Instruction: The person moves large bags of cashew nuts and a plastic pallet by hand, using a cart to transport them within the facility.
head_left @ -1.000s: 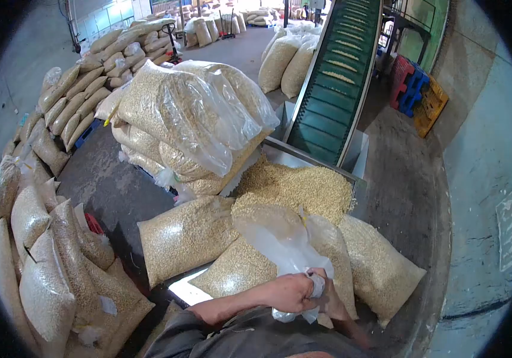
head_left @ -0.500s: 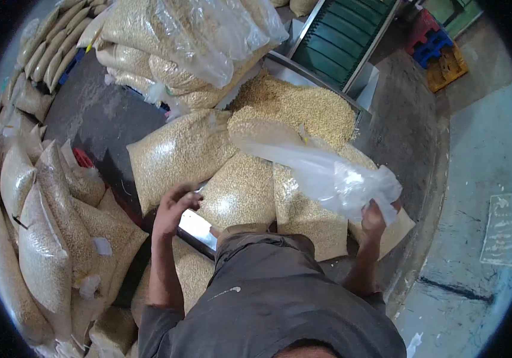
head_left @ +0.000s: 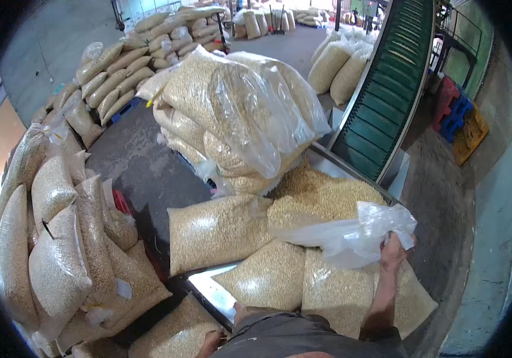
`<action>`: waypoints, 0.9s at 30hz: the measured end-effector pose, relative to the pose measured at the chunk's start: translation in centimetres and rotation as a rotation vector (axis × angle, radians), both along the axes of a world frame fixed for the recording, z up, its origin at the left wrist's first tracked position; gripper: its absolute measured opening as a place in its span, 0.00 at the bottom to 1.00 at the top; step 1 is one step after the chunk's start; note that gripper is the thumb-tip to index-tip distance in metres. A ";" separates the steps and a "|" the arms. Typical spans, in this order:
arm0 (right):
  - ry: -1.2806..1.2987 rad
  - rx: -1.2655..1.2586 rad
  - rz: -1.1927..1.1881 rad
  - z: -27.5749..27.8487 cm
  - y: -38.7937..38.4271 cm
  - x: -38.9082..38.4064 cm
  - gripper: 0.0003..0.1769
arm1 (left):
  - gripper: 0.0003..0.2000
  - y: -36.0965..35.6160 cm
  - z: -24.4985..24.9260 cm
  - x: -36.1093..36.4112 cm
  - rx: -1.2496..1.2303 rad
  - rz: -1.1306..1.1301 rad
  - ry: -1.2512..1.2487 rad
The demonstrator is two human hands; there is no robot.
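My right hand (head_left: 394, 250) is raised and shut on the bunched neck of a clear, nearly empty plastic bag (head_left: 351, 235). The bag hangs out to the left over a heap of loose pale grain (head_left: 327, 191) at the foot of a green conveyor belt (head_left: 390, 95). Full clear sacks of grain (head_left: 220, 230) lie side by side below the heap, right in front of me. Only a bit of my left arm (head_left: 208, 344) shows at the bottom edge, close to my dark shirt; its fingers are hidden.
A tall stack of grain sacks (head_left: 238, 113) with loose plastic over it stands behind the heap. More sacks (head_left: 53, 238) are piled along the left. Red, blue and yellow pallets (head_left: 459, 113) lean at the right wall. Dark floor (head_left: 142, 173) lies between the stacks.
Both hands gripped the bag's neck low in front; then my left hand let go and dropped away. My right hand swung the bag up to the right, and my view has lifted.
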State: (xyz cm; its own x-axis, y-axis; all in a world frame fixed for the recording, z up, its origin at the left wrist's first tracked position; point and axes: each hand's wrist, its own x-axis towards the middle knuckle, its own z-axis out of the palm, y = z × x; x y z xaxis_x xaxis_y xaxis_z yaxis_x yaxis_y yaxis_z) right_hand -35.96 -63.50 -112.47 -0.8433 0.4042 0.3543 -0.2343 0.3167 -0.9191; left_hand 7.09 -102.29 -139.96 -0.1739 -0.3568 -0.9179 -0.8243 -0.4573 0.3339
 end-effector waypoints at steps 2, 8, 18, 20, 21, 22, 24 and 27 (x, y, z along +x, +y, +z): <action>0.040 -0.272 0.026 3.4 0.2 -0.3 0.13 | 0.22 -0.9 -1.5 -1.7 0.000 0.028 0.069; 0.055 -0.289 -0.127 10.2 6.6 -0.7 0.17 | 0.20 -4.4 0.1 -9.5 -0.124 -0.053 0.287; 0.268 0.723 -0.488 10.6 16.3 0.5 0.16 | 0.19 -3.5 -0.9 -15.7 -0.075 -0.114 0.303; 0.328 0.359 -0.380 12.6 18.0 2.3 0.17 | 0.19 -2.0 -1.0 -15.3 -0.067 -0.132 0.259; 0.395 -0.022 -0.237 14.1 18.1 2.9 0.17 | 0.18 -1.4 -1.4 -15.1 -0.032 -0.124 0.246; 0.367 -0.239 -0.230 15.1 16.4 3.2 0.17 | 0.18 -0.9 -2.0 -14.6 -0.001 -0.117 0.254; 0.332 -0.469 -0.265 16.0 13.1 3.5 0.16 | 0.19 0.5 -2.7 -14.0 0.069 -0.055 0.268; 0.244 0.577 -0.476 9.9 21.3 3.2 0.18 | 0.19 1.5 -5.6 -12.8 0.121 -0.073 0.251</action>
State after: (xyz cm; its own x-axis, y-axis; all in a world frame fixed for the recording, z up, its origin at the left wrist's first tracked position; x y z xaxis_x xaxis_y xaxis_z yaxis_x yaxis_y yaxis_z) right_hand -32.72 -42.20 -102.62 -0.4971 0.3985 0.7708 -0.1276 0.8451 -0.5192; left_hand -5.67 -100.82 -145.56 -0.4218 -0.2259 -0.8781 -0.7550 -0.4489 0.4780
